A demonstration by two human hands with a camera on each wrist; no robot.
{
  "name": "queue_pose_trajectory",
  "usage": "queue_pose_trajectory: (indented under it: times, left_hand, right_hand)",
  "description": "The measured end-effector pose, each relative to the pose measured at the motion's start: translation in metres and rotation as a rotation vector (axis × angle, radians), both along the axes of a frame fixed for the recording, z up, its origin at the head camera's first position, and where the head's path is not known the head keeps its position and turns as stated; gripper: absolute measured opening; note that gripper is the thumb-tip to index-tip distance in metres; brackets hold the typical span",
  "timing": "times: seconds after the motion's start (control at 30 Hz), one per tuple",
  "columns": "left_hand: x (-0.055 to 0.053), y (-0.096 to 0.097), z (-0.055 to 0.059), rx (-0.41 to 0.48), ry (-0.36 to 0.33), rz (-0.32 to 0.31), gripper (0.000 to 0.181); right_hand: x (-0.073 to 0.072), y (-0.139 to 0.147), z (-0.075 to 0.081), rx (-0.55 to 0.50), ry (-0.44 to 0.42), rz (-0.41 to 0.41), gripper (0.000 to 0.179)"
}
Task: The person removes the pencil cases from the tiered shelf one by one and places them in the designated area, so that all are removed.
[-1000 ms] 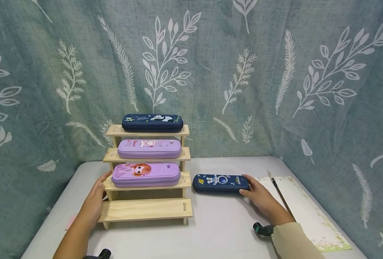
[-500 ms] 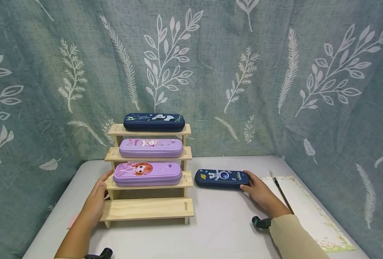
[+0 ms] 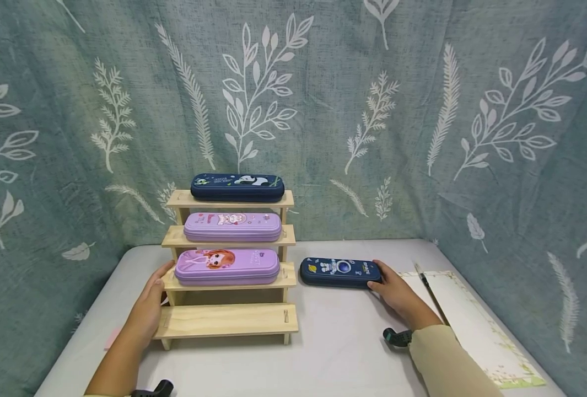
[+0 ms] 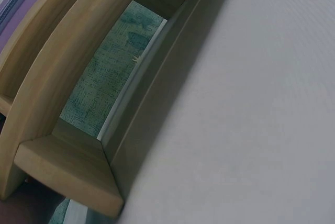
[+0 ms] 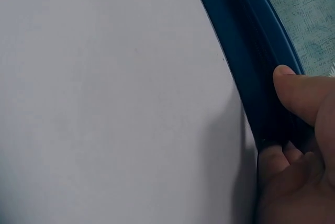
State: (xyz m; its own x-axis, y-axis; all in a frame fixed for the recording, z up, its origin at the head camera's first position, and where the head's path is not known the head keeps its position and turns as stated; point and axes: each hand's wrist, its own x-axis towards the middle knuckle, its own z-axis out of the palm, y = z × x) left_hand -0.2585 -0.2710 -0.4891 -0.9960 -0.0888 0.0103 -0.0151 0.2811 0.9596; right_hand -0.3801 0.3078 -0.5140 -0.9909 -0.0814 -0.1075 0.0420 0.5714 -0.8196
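Note:
In the head view, a stepped wooden stand bears one pencil case on each of its three upper steps. The top one is a navy panda pencil case, the middle a lilac rabbit pencil case, and the lower a purple doll pencil case. My left hand holds the stand's left side; its fingers are partly hidden. To the right, a navy space pencil case lies flat on the table. My right hand grips its right end, with thumb and fingers on opposite sides.
The white table meets a green leaf-print curtain behind and at both sides. A brush lies on bordered paper at the right. Something small and pink lies left of my left forearm.
The space pencil case and my right hand have slid a little away from me across the table. My left hand stays at the stand. The head view has shifted slightly.

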Motion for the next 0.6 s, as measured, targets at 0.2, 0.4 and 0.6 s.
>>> queue_pose_trajectory:
  times: [0.2,0.4,0.6]
  left_hand:
    - [-0.0006,-0.0016,-0.0001,0.009,0.005,0.0,0.056]
    - [0.0003,-0.0012,0.0014,0.005,0.006,-0.002,0.056]
    - [0.0007,-0.0004,0.0016,0.005,0.009,-0.003,0.057]
  right_hand:
    - [0.0001,-0.0023,-0.0016,-0.013,-0.002,-0.015,0.081]
    - [-0.0001,-0.0047,-0.003,-0.011,-0.009,-0.044,0.081]
    - [0.0015,-0.0084,-0.002,0.032,-0.011,-0.119,0.08]
